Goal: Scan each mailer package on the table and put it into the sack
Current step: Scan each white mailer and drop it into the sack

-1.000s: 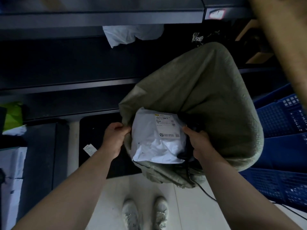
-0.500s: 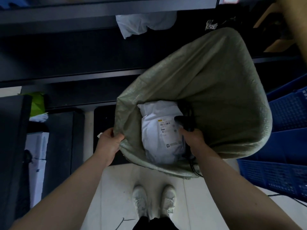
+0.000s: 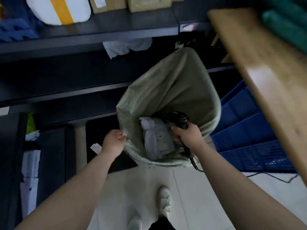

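Nearest, below both forearms: one white shoe [image 3: 164, 200] on pale floor tiles.

Left hand [image 3: 114, 141]: fingers curled, pinching the near-left rim of the grey-green woven plastic sack [image 3: 182, 80] and holding its mouth wide.

Right hand [image 3: 187, 135]: wrapped round the grip of a black corded handheld scanner [image 3: 180, 119], just inside the sack's near-right rim; black cable [image 3: 193, 161] trailing out over the rim toward the floor. Cannot tell whether its fingertips also touch the package.

Hands apart, one at each side of the sack mouth.

Between them, inside the sack: crumpled pale grey plastic mailer package [image 3: 157, 140], label side up, long axis running from near-right to far-left. Just beside the right hand, apart from the left. Judged as already dropped in, so probably due next: lifting the right hand and scanner clear of the mouth.

Right of the right hand: stacked blue perforated plastic crates [image 3: 249, 130], with a brown wooden table edge [image 3: 265, 80] above them.

Beyond the sack: dark metal shelving [image 3: 83, 37] carrying parcels.
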Action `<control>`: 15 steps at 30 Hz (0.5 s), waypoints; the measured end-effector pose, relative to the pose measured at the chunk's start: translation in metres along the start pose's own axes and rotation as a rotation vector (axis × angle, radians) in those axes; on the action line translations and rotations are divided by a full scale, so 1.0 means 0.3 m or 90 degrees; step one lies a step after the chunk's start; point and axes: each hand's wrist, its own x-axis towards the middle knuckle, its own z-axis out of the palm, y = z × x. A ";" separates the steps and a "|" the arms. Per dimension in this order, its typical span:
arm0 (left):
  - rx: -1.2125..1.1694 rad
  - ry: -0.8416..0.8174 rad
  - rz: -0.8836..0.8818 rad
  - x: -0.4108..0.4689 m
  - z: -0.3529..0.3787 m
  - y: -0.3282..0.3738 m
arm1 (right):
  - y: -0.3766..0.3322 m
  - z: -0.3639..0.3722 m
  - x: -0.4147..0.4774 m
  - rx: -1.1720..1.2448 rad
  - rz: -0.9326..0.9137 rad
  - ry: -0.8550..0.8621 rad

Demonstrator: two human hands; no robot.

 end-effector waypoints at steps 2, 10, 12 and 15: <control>0.075 -0.034 0.064 -0.085 -0.029 0.091 | -0.056 -0.059 -0.136 -0.021 -0.027 0.014; 0.392 -0.073 0.483 -0.477 0.006 0.566 | -0.163 -0.444 -0.625 -0.103 -0.097 0.111; 0.484 -0.051 0.592 -0.601 0.051 0.692 | -0.167 -0.584 -0.727 -0.124 -0.099 0.147; 0.571 -0.025 0.728 -0.774 0.149 0.859 | -0.165 -0.805 -0.850 -0.120 -0.097 0.210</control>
